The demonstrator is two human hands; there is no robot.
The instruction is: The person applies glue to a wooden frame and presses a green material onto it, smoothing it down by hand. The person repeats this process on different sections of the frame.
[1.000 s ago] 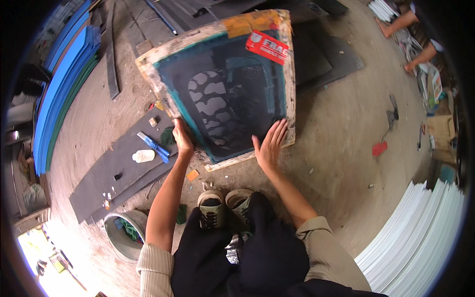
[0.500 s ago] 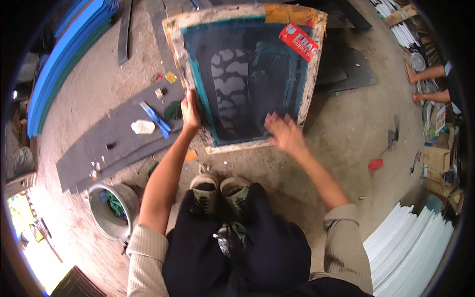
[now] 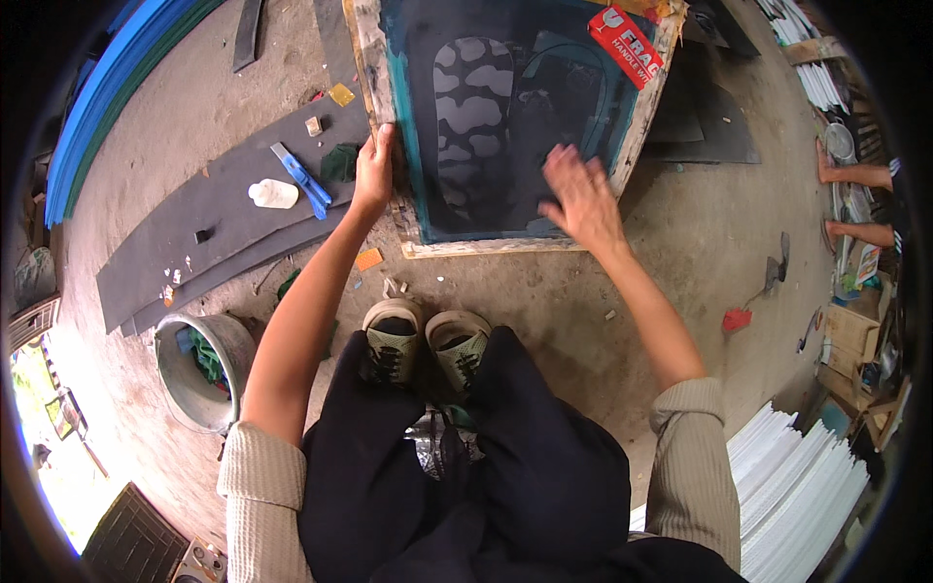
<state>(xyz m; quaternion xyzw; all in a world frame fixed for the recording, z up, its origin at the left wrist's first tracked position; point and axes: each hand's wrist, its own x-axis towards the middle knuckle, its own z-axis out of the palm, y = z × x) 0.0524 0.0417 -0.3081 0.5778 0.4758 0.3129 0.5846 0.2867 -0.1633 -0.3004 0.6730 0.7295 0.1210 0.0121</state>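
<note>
A wooden-framed printing screen (image 3: 491, 245) stands tilted before me, its dark mesh carrying a pale cobbled pattern and a curved outline. Across its upper right corner sticks a red label (image 3: 627, 49). My left hand (image 3: 374, 175) is closed around the frame's left edge. Over the mesh at the lower right, my right hand (image 3: 586, 202) is held flat with fingers stretched and nothing in it; whether it touches the surface I cannot tell. Left of my left hand, a blue box cutter (image 3: 303, 182) and a white bottle (image 3: 273, 194) lie on dark sheet material (image 3: 219, 209).
A grey bucket (image 3: 167, 374) with green cloth stands at the left, below stacked blue sheets (image 3: 102, 92). White sheets (image 3: 792, 486) are piled at the lower right. Another person's bare limbs (image 3: 862, 175) show at the right edge. More dark sheets (image 3: 714, 121) lie behind the screen.
The screen sits higher in the view, its top now cut off. My left hand has stayed on its edge. My right hand has shifted up and slightly right in the picture.
</note>
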